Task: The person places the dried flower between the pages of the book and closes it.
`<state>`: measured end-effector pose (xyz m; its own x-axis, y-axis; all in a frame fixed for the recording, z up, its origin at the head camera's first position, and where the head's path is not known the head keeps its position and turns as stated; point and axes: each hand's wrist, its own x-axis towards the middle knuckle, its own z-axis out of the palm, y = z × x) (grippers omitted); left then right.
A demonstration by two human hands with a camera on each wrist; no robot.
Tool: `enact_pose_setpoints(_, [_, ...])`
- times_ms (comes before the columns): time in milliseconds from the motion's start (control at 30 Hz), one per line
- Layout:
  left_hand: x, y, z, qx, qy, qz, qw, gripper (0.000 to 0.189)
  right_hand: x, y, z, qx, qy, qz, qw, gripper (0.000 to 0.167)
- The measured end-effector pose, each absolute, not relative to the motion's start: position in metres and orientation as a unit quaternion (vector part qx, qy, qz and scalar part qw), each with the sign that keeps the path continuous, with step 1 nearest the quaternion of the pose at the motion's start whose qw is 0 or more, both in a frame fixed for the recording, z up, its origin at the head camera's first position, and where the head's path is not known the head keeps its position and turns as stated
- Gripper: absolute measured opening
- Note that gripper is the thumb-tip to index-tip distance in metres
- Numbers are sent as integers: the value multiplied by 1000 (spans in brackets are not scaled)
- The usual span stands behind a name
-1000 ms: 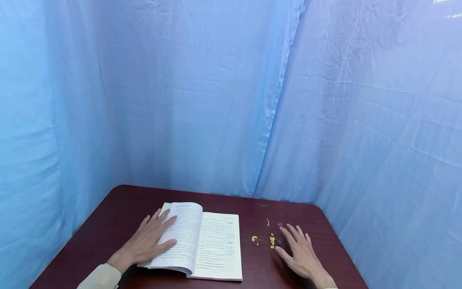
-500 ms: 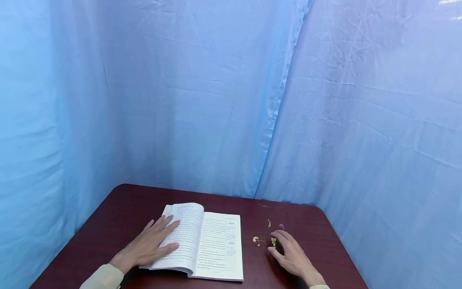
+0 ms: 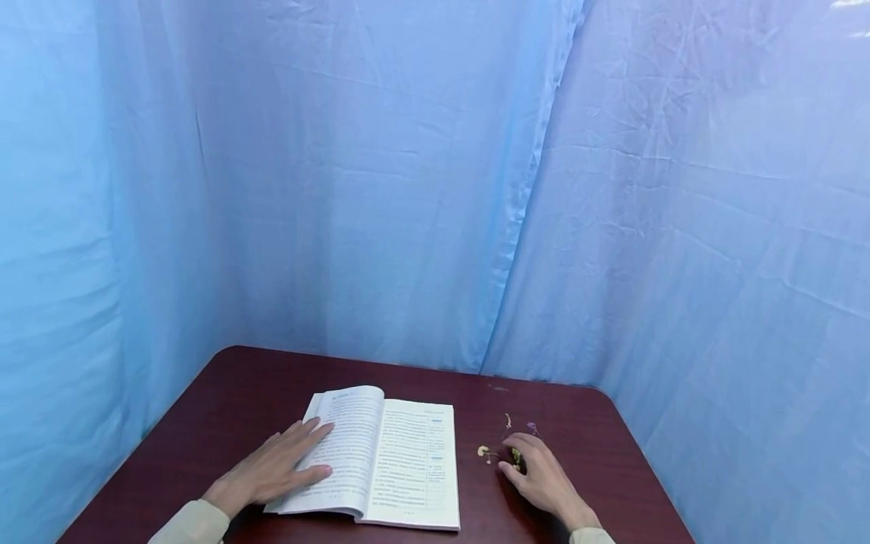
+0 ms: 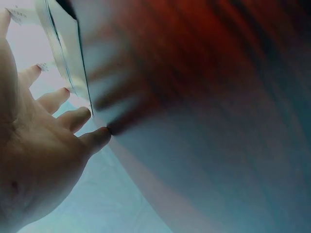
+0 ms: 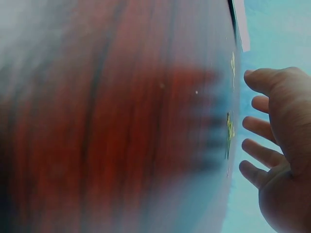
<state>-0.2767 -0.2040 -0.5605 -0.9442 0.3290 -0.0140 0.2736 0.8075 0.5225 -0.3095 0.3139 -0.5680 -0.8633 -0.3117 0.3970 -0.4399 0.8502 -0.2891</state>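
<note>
An open book [image 3: 411, 461] with printed pages lies left of the table's middle, its left-hand pages curving upward. My left hand [image 3: 272, 467] rests on the left page with its fingers spread; the left wrist view shows the fingers by the book's edge [image 4: 80, 53]. To the right, my right hand [image 3: 544, 480] is poised over a small yellow flower [image 3: 516, 456], thumb and fingers bent loosely around it. In the right wrist view the fingers appear apart from the flower [image 5: 230, 128]. A pale yellow flower [image 3: 482, 451] lies just left of that hand.
A thin pale sprig [image 3: 507, 420] and a small purple flower [image 3: 533, 428] lie beyond the right hand. The dark red table [image 3: 584, 423] has rounded far corners. Blue curtains [image 3: 381, 227] hang behind it and along both sides.
My right hand has moved left and its spread fingers have bent in over the yellow flower. The left hand has slid slightly toward me on the page.
</note>
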Motion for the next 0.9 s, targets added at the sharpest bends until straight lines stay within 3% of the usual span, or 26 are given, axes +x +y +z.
enact_pose_setpoints(267, [-277,-203,-558,156,948,269,67,90,-315,310,-566,203,-948,191,152,16])
enact_pose_setpoints(900, [-276,-202,-556,154,951,259,73,89,-329,308,-567,199,-955,190,111,9])
